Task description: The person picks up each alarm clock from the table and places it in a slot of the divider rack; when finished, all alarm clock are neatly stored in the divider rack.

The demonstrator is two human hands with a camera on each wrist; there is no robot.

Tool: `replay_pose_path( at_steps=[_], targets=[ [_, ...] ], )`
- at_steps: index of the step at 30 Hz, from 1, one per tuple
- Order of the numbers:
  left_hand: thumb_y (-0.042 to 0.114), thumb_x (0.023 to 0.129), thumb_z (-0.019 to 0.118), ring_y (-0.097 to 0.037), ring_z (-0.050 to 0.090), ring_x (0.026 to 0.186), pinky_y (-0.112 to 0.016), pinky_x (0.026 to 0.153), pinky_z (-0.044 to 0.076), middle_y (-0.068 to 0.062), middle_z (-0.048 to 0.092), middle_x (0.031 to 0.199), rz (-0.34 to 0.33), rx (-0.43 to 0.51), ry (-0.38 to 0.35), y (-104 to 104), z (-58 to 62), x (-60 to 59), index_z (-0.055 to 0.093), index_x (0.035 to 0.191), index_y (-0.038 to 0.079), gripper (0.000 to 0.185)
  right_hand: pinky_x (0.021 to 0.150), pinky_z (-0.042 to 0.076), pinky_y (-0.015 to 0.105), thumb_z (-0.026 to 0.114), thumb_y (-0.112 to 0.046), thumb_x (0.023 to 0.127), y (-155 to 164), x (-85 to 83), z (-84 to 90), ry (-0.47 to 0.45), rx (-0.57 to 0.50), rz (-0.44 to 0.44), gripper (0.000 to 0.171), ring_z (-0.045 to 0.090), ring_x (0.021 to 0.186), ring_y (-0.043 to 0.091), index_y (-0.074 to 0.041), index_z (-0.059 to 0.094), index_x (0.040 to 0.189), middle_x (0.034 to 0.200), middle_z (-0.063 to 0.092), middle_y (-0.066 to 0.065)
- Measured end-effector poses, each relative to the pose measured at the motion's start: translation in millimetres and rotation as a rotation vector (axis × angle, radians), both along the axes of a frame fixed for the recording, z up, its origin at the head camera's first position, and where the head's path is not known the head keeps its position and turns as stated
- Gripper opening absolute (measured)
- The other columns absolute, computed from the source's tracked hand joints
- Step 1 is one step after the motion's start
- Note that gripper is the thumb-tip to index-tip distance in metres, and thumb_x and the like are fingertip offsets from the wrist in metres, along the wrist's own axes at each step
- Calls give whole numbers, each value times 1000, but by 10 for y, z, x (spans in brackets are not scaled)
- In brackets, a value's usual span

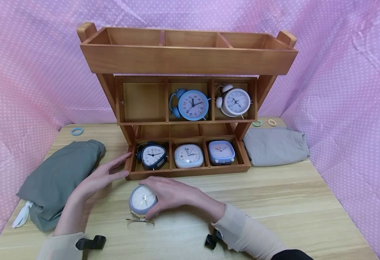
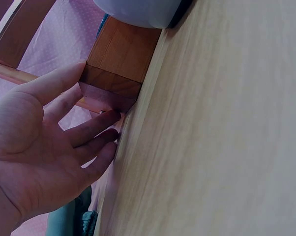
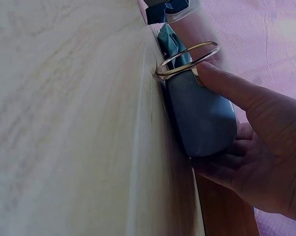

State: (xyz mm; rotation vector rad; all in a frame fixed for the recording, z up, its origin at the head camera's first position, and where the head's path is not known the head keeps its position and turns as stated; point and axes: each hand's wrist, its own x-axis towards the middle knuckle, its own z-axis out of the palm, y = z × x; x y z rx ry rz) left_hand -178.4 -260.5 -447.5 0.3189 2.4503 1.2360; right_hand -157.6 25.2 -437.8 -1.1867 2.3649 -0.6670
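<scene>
My right hand (image 1: 171, 194) grips a round grey-blue alarm clock (image 1: 141, 198) on the table in front of the shelf, its dial facing up. The right wrist view shows my right hand (image 3: 266, 142) with thumb and fingers around the clock body (image 3: 202, 113), beside its gold ring handle (image 3: 187, 61). My left hand (image 1: 100, 179) rests at the lower left corner of the wooden shelf (image 1: 190, 59). In the left wrist view, the left hand (image 2: 44, 137) has its fingers extended against the corner of the bottom tray (image 2: 113, 78).
The bottom tier holds a dark blue clock (image 1: 153, 155), a white clock (image 1: 188, 156) and a lilac-blue clock (image 1: 221, 152). Above sit a blue twin-bell clock (image 1: 193, 104) and a white one (image 1: 237, 102). A dark green pouch (image 1: 63, 177) and grey cloth (image 1: 276, 147) flank the shelf.
</scene>
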Motion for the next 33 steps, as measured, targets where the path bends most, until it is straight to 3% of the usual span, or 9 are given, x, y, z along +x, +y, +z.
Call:
replay_pose_path(
  at_steps=[8,13,24,28,33],
  targets=[
    [43,102,62,-50,13,157,-79,114,23,-16,18,173,-3,3,-5,9,4,13,24,165,29,75,112,46,26,89,-55,74,13,-35,42,22,-19,28,99,54,136,10,-17,44,154,151,56,-1],
    [43,102,62,-50,14,157,-78,114,24,-15,19,173,-6,10,1,0,2,15,24,165,29,74,113,46,26,92,-53,71,37,-68,218,98,-54,73,95,54,134,8,-19,49,149,147,58,-4],
    [37,102,64,-47,20,157,-71,118,26,-16,23,172,-8,84,9,-10,-6,17,28,164,20,74,117,43,32,93,-46,70,226,-412,1120,276,-133,161,99,52,138,16,-12,47,151,150,55,2],
    [37,102,64,-47,20,157,-70,119,25,-18,24,171,-1,84,-3,-13,3,15,26,164,16,76,117,42,33,94,-44,70,261,-581,1445,323,-156,156,102,52,137,17,-11,46,152,150,56,3],
    [39,102,63,-48,15,158,-75,117,22,-16,20,172,-3,69,-18,-26,-1,6,26,165,21,75,111,45,28,95,-46,68,279,-795,1766,345,-209,130,102,56,130,12,-10,47,150,146,59,2]
  ],
)
